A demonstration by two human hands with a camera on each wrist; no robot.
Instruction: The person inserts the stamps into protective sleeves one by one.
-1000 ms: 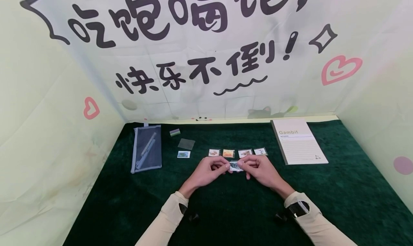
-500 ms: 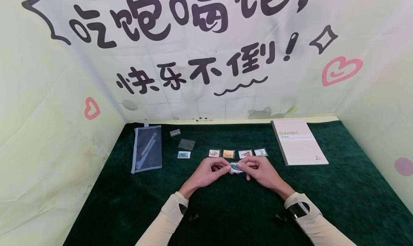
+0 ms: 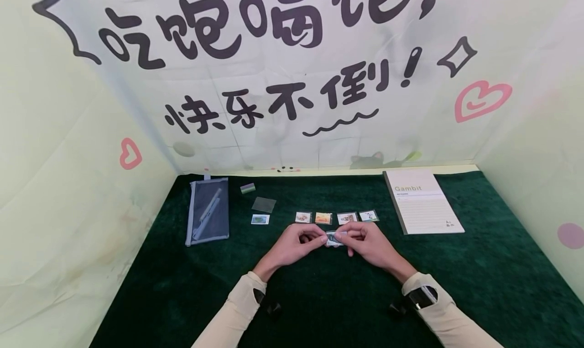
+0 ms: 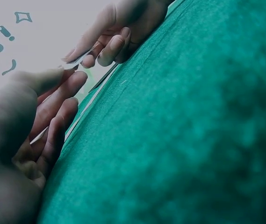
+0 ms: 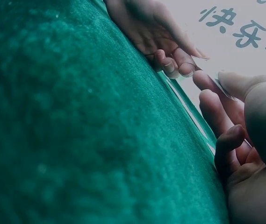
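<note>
Between both hands, just above the green cloth, is a small stamp [image 3: 334,239] with a dark bluish picture, apparently in a clear sleeve. My left hand [image 3: 298,242] pinches its left end between thumb and fingertips. The right hand [image 3: 370,240] pinches the right end, its thumb lying over part of the picture. From the left wrist view the stamp [image 4: 76,62] appears as a thin, tilted edge. Beyond the hands, several sleeved stamps [image 3: 323,218] lie in a row. Off to the left are a blue stamp [image 3: 260,219] and an empty clear sleeve [image 3: 264,204].
A blue zip pouch [image 3: 207,211] with pen-like things inside lies at the left. Near it is a small purple and green block [image 3: 248,188]. At the back right rests a thick notebook [image 3: 423,201]. Printed fabric walls [image 3: 292,150] enclose the back and sides.
The right thumb has shifted slightly left over the stamp, and the stamp sits a touch lower in the view. Both hands keep their pinch; the things on the cloth stay put.
</note>
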